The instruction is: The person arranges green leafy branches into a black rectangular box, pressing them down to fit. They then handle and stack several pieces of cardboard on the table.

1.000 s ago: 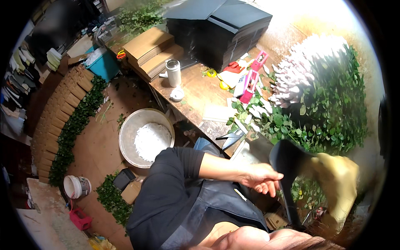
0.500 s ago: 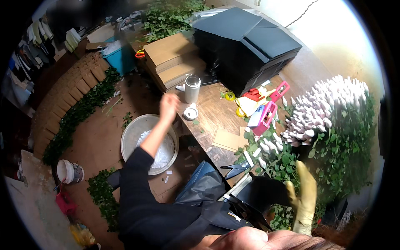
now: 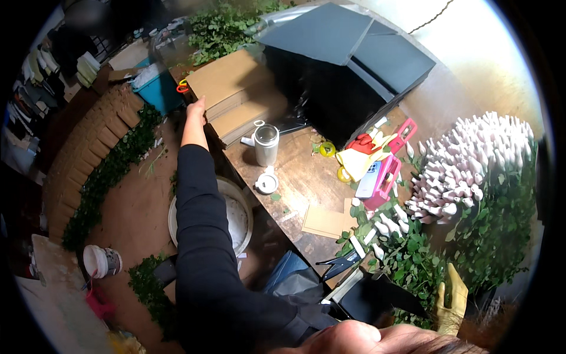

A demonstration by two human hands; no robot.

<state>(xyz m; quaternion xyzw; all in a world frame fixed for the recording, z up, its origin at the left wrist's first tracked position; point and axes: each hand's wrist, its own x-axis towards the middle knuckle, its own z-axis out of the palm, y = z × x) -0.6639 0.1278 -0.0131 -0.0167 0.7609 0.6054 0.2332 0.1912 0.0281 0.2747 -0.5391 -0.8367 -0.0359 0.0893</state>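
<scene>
Left hand at full reach, arm in black sleeve — fingers rest on the near corner of the stacked cardboard boxes; real grip or mere touch, cannot tell. Stack sits at the far end of the wooden table, just beside a blue bin. Right hand in a yellow glove, low at right among the leaves, fingers loosely extended, holding nothing visible. Metal jar open, contents hidden; its lid lies near. Round basin on the floor — white material inside.
</scene>
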